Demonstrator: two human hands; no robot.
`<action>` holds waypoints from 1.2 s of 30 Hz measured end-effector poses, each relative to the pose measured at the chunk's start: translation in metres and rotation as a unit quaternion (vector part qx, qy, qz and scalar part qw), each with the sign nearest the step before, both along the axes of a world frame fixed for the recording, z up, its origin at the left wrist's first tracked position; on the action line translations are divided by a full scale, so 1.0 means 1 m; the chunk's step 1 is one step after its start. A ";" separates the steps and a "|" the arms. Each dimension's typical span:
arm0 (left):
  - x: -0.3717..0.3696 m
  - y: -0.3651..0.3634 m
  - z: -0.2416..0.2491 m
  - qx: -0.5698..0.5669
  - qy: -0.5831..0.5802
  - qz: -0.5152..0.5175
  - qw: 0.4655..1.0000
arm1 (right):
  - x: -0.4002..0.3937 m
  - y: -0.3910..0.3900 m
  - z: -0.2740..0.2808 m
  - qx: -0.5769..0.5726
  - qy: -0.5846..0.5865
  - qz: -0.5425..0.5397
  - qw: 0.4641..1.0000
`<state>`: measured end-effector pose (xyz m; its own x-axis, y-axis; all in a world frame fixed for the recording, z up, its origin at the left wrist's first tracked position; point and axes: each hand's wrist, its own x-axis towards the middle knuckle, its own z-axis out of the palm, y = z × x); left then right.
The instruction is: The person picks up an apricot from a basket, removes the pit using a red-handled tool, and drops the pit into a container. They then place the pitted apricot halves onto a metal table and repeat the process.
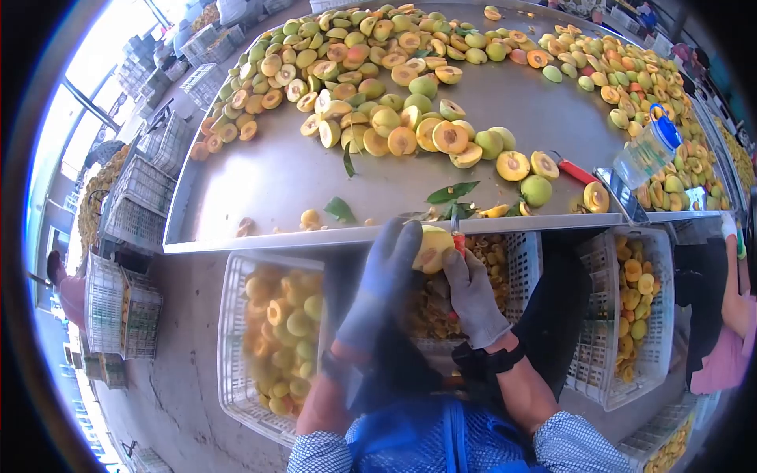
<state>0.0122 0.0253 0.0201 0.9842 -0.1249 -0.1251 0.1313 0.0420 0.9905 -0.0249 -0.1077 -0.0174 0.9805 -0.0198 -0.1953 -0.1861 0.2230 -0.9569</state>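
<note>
Grey gloves cover both hands at the near edge of the metal table [260, 177]. My left hand [386, 256] has its fingers closed round the left side of a yellow-green fruit [433, 249] with a brownish patch. On the fruit's right, my right hand [471, 292] is closed round a small red-handled tool [458, 241], its blade partly hidden by the fruit. Under the hands a crate holds cut fruit pieces [493, 264]. Halved fruits [402, 140] lie heaped on the table beyond.
White crates of fruit stand below at left [233, 339] and right [666, 315]. On the table are a clear jar with blue lid [648, 154], a phone [621, 195], a red-handled tool [578, 171] and leaves [453, 191]. A co-worker's arm [737, 292] is at far right.
</note>
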 end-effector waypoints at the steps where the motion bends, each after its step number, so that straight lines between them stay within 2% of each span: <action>1: -0.002 -0.002 -0.004 -0.001 0.001 0.001 1.000 | 0.001 0.001 -0.002 -0.040 0.002 -0.021 0.999; 2: -0.004 -0.003 -0.007 -0.013 -0.007 0.019 1.000 | 0.000 0.001 -0.003 -0.040 0.002 -0.019 0.999; 4: -0.006 -0.006 -0.007 -0.024 -0.015 0.038 0.999 | -0.005 0.002 0.001 -0.199 -0.127 -0.109 0.966; 7: -0.009 -0.008 -0.002 -0.080 -0.038 0.061 0.994 | -0.023 -0.009 0.015 -0.237 -0.130 -0.049 0.961; 9: -0.012 -0.004 -0.002 -0.145 0.127 0.045 0.980 | -0.032 -0.009 0.010 -0.220 -0.121 -0.023 0.968; 12: -0.011 -0.003 -0.020 -0.149 0.108 0.067 0.981 | -0.044 -0.007 0.003 -0.185 -0.100 0.017 0.977; 13: -0.012 -0.002 -0.025 -0.149 0.109 0.068 0.980 | -0.049 -0.005 0.004 -0.137 -0.065 0.033 0.988; 14: -0.013 -0.001 -0.029 -0.134 0.057 0.071 0.987 | -0.052 -0.004 0.006 -0.088 -0.029 0.050 0.994; 15: -0.016 -0.001 -0.032 -0.117 0.007 0.073 0.990 | -0.054 -0.003 0.010 -0.088 -0.028 0.051 0.994; 17: -0.021 -0.002 -0.030 -0.141 -0.015 0.072 0.987 | -0.057 0.001 0.022 -0.051 0.000 0.074 0.996; 21: -0.028 -0.007 -0.034 -0.184 -0.020 0.069 0.980 | -0.056 0.007 0.018 -0.083 -0.015 0.066 0.994; 22: -0.030 -0.009 -0.030 -0.184 -0.019 0.069 0.980 | -0.056 0.008 0.019 -0.126 -0.048 0.057 0.989; 24: -0.034 -0.012 -0.019 -0.300 0.023 0.077 0.951 | -0.056 0.008 0.024 -0.169 -0.078 0.049 0.981; 26: -0.036 -0.010 -0.021 -0.301 0.041 0.061 0.951 | -0.058 0.006 0.034 -0.096 0.024 0.071 0.993; 30: -0.035 -0.006 -0.035 -0.286 0.028 0.062 0.956 | -0.064 0.010 0.024 -0.077 0.010 0.048 0.996; 32: -0.034 -0.008 -0.025 -0.287 0.011 0.064 0.956 | -0.066 0.010 0.020 -0.113 -0.042 0.048 0.992; 34: -0.033 -0.008 -0.025 -0.289 -0.007 0.066 0.955 | -0.066 0.013 0.017 -0.114 -0.038 0.048 0.992; 36: -0.033 -0.003 -0.035 -0.266 -0.016 0.004 0.964 | -0.065 0.012 0.018 -0.116 -0.035 0.049 0.991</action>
<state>-0.0204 0.0223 -0.0153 0.9879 -0.1547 -0.0144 0.0976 0.5457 0.8323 -0.0897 -0.0956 0.0003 0.9909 0.0389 -0.1290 -0.1283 -0.0204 -0.9915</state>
